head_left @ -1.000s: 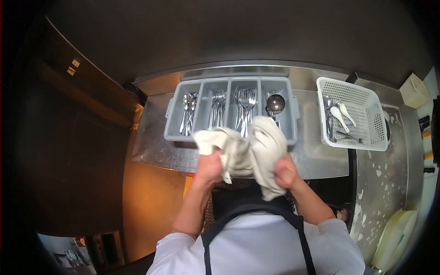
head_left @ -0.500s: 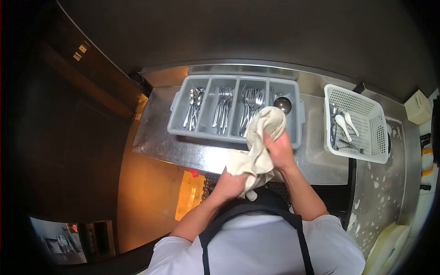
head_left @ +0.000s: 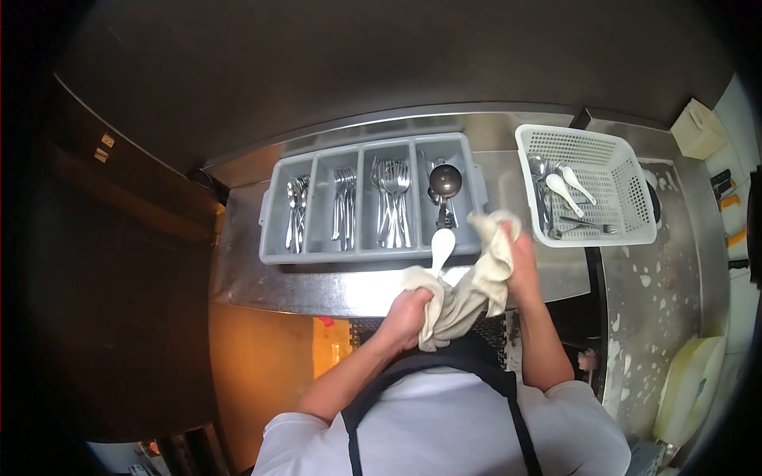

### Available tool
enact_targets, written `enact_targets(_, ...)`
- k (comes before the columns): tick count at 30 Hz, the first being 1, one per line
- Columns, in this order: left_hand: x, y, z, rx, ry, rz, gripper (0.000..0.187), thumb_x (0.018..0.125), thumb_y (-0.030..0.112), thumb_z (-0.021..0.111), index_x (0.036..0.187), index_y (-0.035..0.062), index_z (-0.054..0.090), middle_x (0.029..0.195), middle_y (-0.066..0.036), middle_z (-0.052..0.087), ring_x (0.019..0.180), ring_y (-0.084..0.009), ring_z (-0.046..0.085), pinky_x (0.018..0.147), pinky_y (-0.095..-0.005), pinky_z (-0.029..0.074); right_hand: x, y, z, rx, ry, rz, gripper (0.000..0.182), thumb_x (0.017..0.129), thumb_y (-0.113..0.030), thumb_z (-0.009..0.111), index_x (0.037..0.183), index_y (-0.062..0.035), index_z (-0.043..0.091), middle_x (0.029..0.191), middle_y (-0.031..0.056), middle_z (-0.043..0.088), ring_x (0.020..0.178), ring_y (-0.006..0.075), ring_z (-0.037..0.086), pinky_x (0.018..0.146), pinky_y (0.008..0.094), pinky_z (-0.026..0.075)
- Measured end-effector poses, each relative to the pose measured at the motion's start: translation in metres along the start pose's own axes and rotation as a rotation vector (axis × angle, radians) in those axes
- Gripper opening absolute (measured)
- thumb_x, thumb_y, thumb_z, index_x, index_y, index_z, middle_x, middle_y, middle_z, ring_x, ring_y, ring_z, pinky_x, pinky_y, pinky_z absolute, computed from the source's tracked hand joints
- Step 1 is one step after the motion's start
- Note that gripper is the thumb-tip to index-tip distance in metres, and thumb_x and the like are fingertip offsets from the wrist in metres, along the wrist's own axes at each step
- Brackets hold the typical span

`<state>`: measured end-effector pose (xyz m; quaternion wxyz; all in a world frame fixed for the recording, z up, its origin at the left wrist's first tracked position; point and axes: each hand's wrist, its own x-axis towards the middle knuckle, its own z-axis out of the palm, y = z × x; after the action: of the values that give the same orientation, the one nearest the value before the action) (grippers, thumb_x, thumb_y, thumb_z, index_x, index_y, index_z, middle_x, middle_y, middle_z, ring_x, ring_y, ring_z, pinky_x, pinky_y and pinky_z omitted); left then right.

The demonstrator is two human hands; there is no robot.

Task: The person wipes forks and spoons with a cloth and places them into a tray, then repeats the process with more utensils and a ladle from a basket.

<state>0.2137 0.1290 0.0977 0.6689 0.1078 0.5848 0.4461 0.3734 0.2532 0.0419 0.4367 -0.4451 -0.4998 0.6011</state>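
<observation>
A white soup spoon [head_left: 443, 249] points bowl-up from a cream cloth [head_left: 468, 305], its handle hidden in the folds. My left hand [head_left: 407, 317] is closed around the cloth and the handle end of the spoon. To the right, my right hand [head_left: 521, 260] grips the other end of the same cloth, apart from the spoon. Just beyond the hands lies a grey cutlery tray [head_left: 341, 257] with compartments. Its slots hold spoons [head_left: 297, 210], forks [head_left: 344, 202], larger forks [head_left: 391, 202] and, at the right, a round dark ladle [head_left: 445, 181] with other utensils.
A white perforated basket [head_left: 644, 214] stands on the right with two white soup spoons [head_left: 564, 193], a fork [head_left: 589, 225] and other metal cutlery. The steel counter [head_left: 333, 292] ends just before my body. Wet foam spots mark the steel surface [head_left: 643, 333] at the right.
My right hand has drawn its end of the cloth away to the right and down. The white soup spoon's bowl now shows, uncovered. The view has shifted to the right.
</observation>
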Motion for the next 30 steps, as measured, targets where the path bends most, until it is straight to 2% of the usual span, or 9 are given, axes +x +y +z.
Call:
enact_targets(2,0.054,-0.024,-0.011,-0.185,-0.176,0.068,0.029,0.090,0.010,0.039,0.107,-0.0069,0.055,0.095,-0.017,0.062,0.089,-0.0278,0.064,0.079,-0.0407,0.055,-0.008,0.015,-0.004,-0.206,-0.159,-0.048,0.034,0.095,-0.031,0.052,0.100,0.0009,0.061,0.087,0.0094,0.066,0.076,0.0172,0.062,0.069,0.0310,0.048)
enact_targets(3,0.062,-0.016,-0.002,-0.271,-0.198,0.108,0.030,0.090,0.011,0.040,0.110,-0.0066,0.054,0.100,-0.017,0.061,0.090,-0.0278,0.064,0.081,-0.0406,0.054,-0.013,0.012,-0.006,-0.332,-0.249,-0.044,0.031,0.091,-0.028,0.058,0.106,-0.0008,0.060,0.094,0.0147,0.067,0.086,0.0263,0.065,0.076,0.0367,0.049)
enact_targets(7,0.090,-0.002,0.002,-0.360,-0.304,0.121,0.035,0.094,0.018,0.038,0.118,-0.0046,0.050,0.113,-0.018,0.058,0.102,-0.0285,0.060,0.091,-0.0419,0.049,-0.026,-0.003,-0.008,-0.509,-0.241,-0.044,0.037,0.087,-0.027,0.062,0.112,-0.0013,0.056,0.102,0.0228,0.064,0.098,0.0405,0.060,0.083,0.0420,0.048)
enact_targets(13,0.070,-0.002,-0.013,-0.529,-0.528,0.119,0.060,0.090,0.047,0.037,0.126,-0.0002,0.046,0.122,-0.019,0.054,0.115,-0.0326,0.052,0.103,-0.0467,0.038,-0.030,0.023,-0.033,-1.065,-0.367,0.007,0.035,0.084,-0.030,0.064,0.106,-0.0030,0.062,0.095,0.0189,0.066,0.091,0.0317,0.064,0.080,0.0367,0.048)
enact_targets(16,0.047,0.018,-0.018,-0.705,-0.654,0.201,0.062,0.091,0.048,0.036,0.128,-0.0015,0.045,0.124,-0.019,0.053,0.116,-0.0323,0.051,0.102,-0.0462,0.039,-0.023,-0.033,-0.061,-1.036,-0.415,0.154,0.033,0.081,-0.034,0.067,0.093,-0.0030,0.067,0.084,0.0171,0.066,0.081,0.0296,0.065,0.073,0.0354,0.049)
enact_targets(17,0.051,0.019,-0.025,-0.730,-0.635,0.227,0.065,0.091,0.050,0.036,0.130,-0.0017,0.044,0.126,-0.019,0.052,0.118,-0.0335,0.050,0.103,-0.0472,0.037,-0.011,-0.043,-0.073,-0.989,-0.279,0.072,0.031,0.079,-0.033,0.069,0.079,-0.0014,0.066,0.074,0.0155,0.065,0.071,0.0269,0.063,0.065,0.0358,0.049)
enact_targets(20,0.061,0.012,-0.038,-0.766,-0.571,0.290,0.071,0.090,0.055,0.037,0.132,-0.0019,0.041,0.130,-0.021,0.050,0.121,-0.0357,0.048,0.105,-0.0490,0.035,0.053,-0.060,-0.117,-0.989,0.113,-0.010,0.027,0.081,-0.027,0.068,0.075,-0.0011,0.063,0.070,0.0144,0.064,0.064,0.0259,0.061,0.061,0.0384,0.045)
enact_targets(23,0.059,0.007,-0.034,-0.741,-0.558,0.304,0.073,0.089,0.056,0.038,0.133,-0.0016,0.040,0.131,-0.020,0.049,0.122,-0.0355,0.047,0.105,-0.0489,0.036,0.131,-0.024,-0.167,-1.465,0.136,0.138,0.030,0.076,-0.025,0.073,0.092,-0.0007,0.067,0.093,0.0191,0.067,0.087,0.0320,0.066,0.076,0.0409,0.051)
enact_targets(30,0.041,0.006,-0.039,-0.791,-0.661,0.469,0.078,0.084,0.056,0.051,0.137,0.0007,0.036,0.137,-0.018,0.044,0.126,-0.0343,0.044,0.109,-0.0489,0.032,0.160,0.005,-0.188,-1.671,-0.202,0.237,0.034,0.070,-0.024,0.075,0.094,-0.0007,0.067,0.100,0.0195,0.066,0.093,0.0319,0.065,0.082,0.0405,0.051)
